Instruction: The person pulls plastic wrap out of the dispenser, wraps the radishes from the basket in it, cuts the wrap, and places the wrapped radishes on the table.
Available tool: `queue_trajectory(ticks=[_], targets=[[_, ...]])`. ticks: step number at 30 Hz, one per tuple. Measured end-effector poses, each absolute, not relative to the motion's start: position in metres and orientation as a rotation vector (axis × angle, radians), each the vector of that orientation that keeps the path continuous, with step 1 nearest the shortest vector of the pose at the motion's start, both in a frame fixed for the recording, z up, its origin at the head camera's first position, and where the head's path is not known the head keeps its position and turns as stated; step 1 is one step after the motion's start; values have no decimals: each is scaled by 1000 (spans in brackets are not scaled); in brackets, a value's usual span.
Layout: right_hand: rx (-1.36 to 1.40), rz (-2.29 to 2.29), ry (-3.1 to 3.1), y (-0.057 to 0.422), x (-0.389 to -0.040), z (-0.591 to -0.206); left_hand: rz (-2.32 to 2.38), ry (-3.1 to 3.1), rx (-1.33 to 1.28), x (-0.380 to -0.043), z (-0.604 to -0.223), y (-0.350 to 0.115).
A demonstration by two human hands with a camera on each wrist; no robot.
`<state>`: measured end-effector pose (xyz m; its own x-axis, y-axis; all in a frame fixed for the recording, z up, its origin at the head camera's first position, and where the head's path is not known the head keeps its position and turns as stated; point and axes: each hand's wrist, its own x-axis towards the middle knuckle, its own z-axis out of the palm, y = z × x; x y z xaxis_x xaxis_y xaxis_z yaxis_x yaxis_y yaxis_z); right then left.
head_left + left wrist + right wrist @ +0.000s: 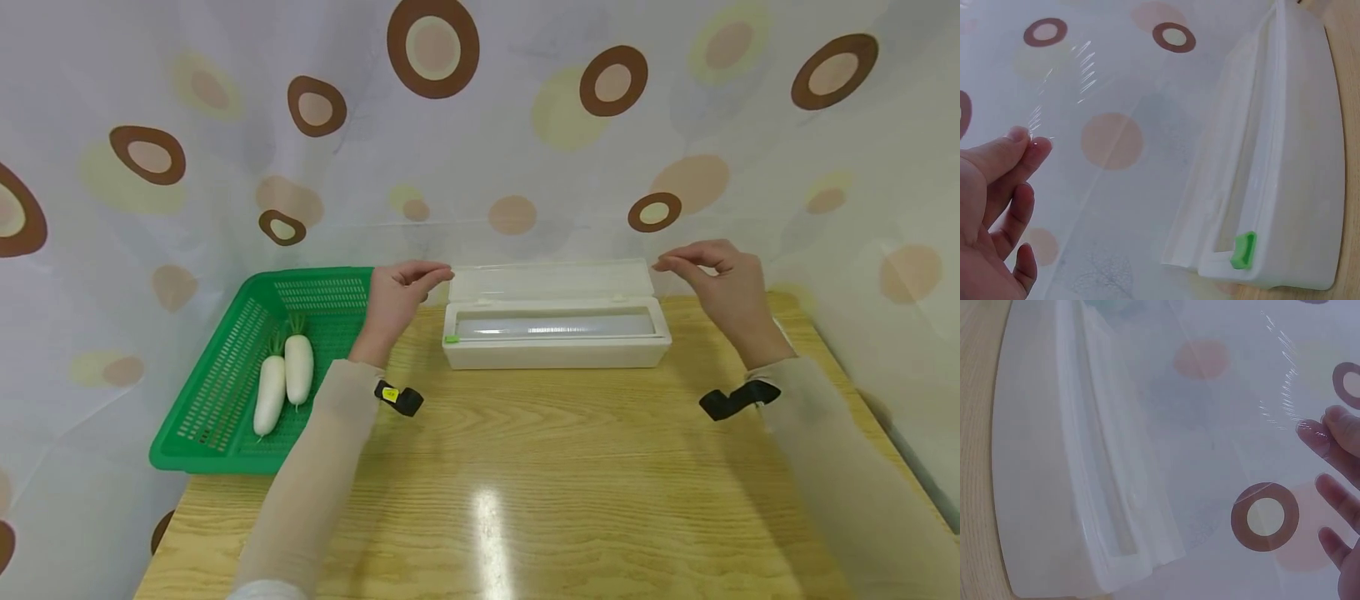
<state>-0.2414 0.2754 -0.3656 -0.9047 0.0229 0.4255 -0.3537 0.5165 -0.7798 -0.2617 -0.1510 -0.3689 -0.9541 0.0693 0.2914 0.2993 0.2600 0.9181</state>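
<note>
A white cling film dispenser (555,357) lies lengthwise at the back of the table, its clear lid (551,282) raised. Inside, the film roll shows through the long opening; a green slide cutter (1244,250) sits at the left end. My left hand (393,304) pinches one corner of the clear cling film (1087,72) between thumb and forefinger. At the other corner, my right hand (723,292) pinches it the same way, other fingers loosely bent. Glinting creases run through the film near both fingertips. Both hands are raised above the dispenser, one beyond each end.
A green plastic basket (202,462) stands at the left with two white radishes (270,396) in it. Behind the wooden table (570,483) hangs a patterned curtain (480,158), close to the raised lid.
</note>
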Motion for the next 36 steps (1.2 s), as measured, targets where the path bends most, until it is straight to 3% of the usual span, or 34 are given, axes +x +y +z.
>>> queue_trajectory(ticks=[19,36], targets=[[368,1326,-2185,276,-237,-330,-1820,-2204,-466,-250,-324,-154],[496,1633,-1996,269,-214,-296,-1773,-2159,-547,-236,-300,-164]])
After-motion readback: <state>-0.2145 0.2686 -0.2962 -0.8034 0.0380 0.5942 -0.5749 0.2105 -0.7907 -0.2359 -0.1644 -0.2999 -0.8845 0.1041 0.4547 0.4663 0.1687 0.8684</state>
